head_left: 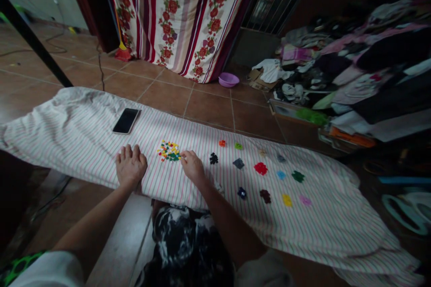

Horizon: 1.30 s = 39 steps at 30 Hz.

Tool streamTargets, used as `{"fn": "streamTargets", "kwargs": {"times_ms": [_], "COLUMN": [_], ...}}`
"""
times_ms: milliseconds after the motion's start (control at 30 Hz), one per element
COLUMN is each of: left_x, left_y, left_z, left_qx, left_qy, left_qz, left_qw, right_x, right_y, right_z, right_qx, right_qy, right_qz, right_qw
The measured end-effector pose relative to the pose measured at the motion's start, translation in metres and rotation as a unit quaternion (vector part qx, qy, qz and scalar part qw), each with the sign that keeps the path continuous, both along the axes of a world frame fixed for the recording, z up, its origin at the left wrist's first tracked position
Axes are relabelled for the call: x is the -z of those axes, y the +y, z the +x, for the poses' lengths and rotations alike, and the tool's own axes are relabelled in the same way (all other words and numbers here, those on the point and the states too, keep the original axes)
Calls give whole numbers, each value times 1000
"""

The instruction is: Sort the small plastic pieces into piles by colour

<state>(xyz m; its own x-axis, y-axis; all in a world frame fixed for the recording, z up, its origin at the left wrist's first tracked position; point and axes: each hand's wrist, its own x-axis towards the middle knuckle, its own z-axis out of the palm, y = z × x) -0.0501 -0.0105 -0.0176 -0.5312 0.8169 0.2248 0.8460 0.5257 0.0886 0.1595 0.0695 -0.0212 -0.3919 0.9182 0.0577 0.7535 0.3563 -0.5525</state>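
My left hand (131, 163) lies flat on the striped cloth (87, 152), fingers stretched out. Just right of it is a mixed pile of small coloured pieces (170, 151), mostly yellow, green, white and orange. At that pile's right edge my right hand (192, 167) has its thumb and fingertips pinched together; anything between them is too small to make out. Right of this hand lie small heaps sorted by colour, among them a black heap (213, 158), a red heap (260, 168), a dark green heap (298, 176) and a yellow heap (287, 200). Near my right wrist, a whitish heap (218, 187) is partly hidden.
A phone (126, 121) rests on the cloth beyond my left hand. Past the far edge, a floral curtain (182, 18) hangs above the tiled floor, with a purple basin (229, 80) beside it. Clothes (370, 58) are piled at the right.
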Motion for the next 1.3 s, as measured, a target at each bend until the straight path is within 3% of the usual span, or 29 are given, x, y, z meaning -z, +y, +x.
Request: {"fn": "streamTargets", "kwargs": {"times_ms": [300, 667, 967, 1300], "left_x": [0, -4, -5, -24], "left_y": [0, -1, -1, -6], "left_z": [0, 2, 2, 8], "left_qx": [3, 2, 2, 41], "left_qy": [1, -7, -14, -43], "left_qz": [7, 2, 1, 13], "left_qw": [1000, 1000, 1000, 998], "right_x": [-4, 3, 1, 11], "right_y": [5, -2, -7, -4], "right_z": [-3, -5, -2, 1], "right_qx": [21, 44, 66, 91], "right_qy": [-28, -33, 0, 86], "right_qz": [-19, 0, 8, -20], "right_qw": [999, 998, 998, 992]}}
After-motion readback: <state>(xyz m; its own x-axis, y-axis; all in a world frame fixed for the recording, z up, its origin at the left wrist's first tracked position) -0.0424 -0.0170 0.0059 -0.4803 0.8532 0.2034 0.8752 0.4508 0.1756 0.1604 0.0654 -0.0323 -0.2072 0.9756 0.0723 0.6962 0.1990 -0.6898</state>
